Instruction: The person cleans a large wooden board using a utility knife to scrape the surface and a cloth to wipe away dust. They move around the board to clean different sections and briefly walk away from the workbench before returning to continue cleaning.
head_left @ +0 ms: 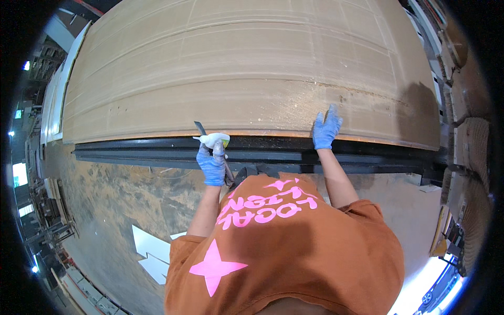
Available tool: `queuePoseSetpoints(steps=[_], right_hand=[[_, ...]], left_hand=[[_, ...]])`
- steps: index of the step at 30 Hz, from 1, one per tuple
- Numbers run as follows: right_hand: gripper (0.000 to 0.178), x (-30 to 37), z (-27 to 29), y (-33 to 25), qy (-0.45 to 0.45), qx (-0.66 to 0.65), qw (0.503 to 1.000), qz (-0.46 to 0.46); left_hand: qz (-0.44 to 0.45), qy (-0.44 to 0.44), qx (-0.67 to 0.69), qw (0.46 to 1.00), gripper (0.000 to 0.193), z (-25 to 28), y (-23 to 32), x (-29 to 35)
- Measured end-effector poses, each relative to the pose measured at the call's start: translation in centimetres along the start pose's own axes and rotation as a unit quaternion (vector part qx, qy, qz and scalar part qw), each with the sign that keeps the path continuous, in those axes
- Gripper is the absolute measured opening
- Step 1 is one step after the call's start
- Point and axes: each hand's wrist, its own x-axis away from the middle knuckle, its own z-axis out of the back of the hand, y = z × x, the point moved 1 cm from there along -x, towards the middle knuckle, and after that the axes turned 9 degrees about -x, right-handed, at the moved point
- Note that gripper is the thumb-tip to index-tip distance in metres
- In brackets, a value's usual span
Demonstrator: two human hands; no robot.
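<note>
My left hand (211, 167), in a blue and grey work glove, is closed around a small white bottle (212, 139) with a narrow tip pointing left and a greenish patch at its right end. A flat dark blade-like piece (200, 128) sticks up beside the bottle; whether the same hand grips it, I cannot tell. Something dark and slim (229, 174) hangs by the wrist. To the right, my gloved right hand (326, 128) lies with fingers stretched on the near edge of a large brown board (210, 100), holding nothing. Pale crumbs (296, 107) are scattered left of it.
A black metal beam (273, 149) runs under the board's near edge. White sheet offcuts (151, 247) lie on the stained floor (110, 210) at lower left. White panels (58, 100) stand left of the board, and stacked material (470, 157) lines the right side.
</note>
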Motion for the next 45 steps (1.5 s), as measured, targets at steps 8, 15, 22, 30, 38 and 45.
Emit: queuePoseSetpoints(steps=[8, 15, 22, 30, 38, 45], right_hand=[[0.076, -0.2, -3.9, -8.8, -0.209, 0.121, 0.970, 0.015], [0.062, 4.0, -5.3, -17.7, -0.300, -0.138, 0.896, 0.297], [0.063, -5.1, -8.6, -12.7, -0.175, 0.010, 0.958, 0.226], [0.027, 0.4, -0.4, -21.1, -0.422, -0.151, 0.838, 0.312], [0.047, -1.4, 0.8, 6.5, 0.044, -0.171, 0.982, -0.070], [0.052, -2.1, -1.7, 3.1, 0.124, -0.047, 0.980, -0.147]], left_hand=[[0.024, -0.118, -0.006, 0.993, 0.025, 4.1, -0.6, -6.3], [0.000, -0.058, 0.017, 0.998, 0.025, 4.3, -0.6, -8.0], [-0.002, -0.039, 0.019, 0.999, 0.024, 4.1, -0.5, -8.6], [0.052, -0.024, -0.015, 0.998, 0.016, 5.1, 0.8, -8.7], [-0.011, -0.015, -0.008, 1.000, 0.015, 2.5, 0.6, -9.4], [-0.045, 0.003, -0.006, 0.999, 0.022, 2.6, -1.8, -8.6]])
